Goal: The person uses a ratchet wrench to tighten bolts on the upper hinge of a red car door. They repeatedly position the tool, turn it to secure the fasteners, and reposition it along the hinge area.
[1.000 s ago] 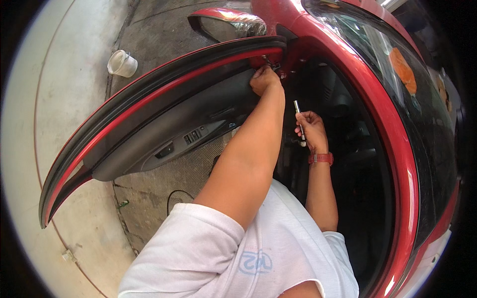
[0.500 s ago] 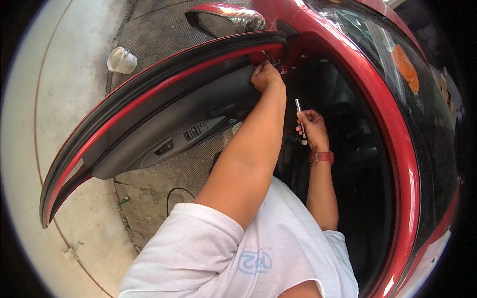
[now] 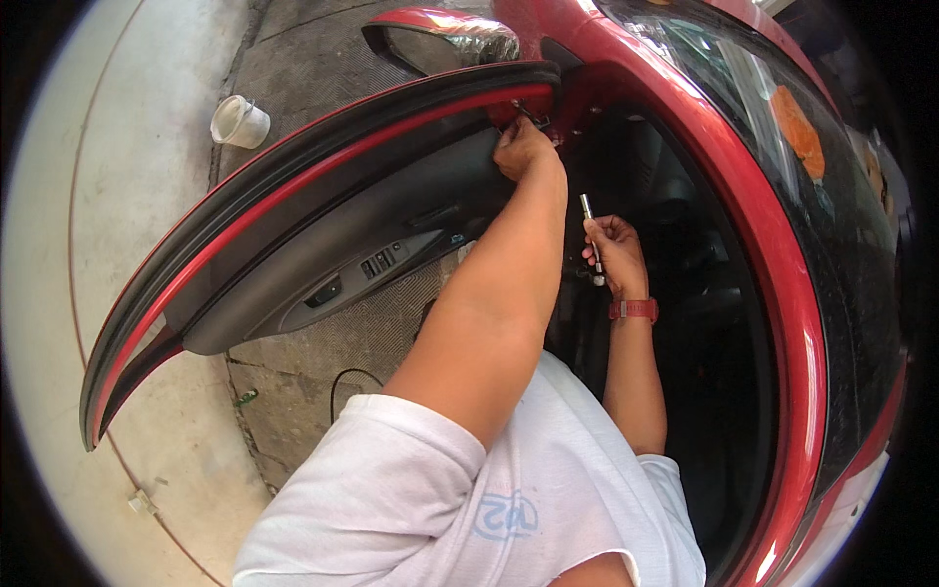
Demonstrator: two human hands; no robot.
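Observation:
My left hand [image 3: 526, 152] reaches to the front upper corner of the open red car door [image 3: 323, 176], by the mirror mount. Its fingers are pinched together at a small metallic part [image 3: 521, 108] there; what exactly they hold is hidden. Lower and to the right, over the dark door opening, my right hand [image 3: 620, 256] is closed around a slim chrome rod-shaped tool [image 3: 587, 207]. The tool points up, with a rounded end [image 3: 597, 280] showing below the fingers. Its exact kind I cannot make out.
The side mirror [image 3: 440, 41] stands beyond the door. The black inner door panel [image 3: 362, 264] carries window switches. A white bucket [image 3: 242, 122] is on the ground at the left, and a dark cable [image 3: 337, 386] lies on the paving. The red door frame [image 3: 797, 342] curves along the right.
My left fingers have shifted very slightly at the door corner, and more of the metallic part shows above them. My right hand and its tool have barely moved.

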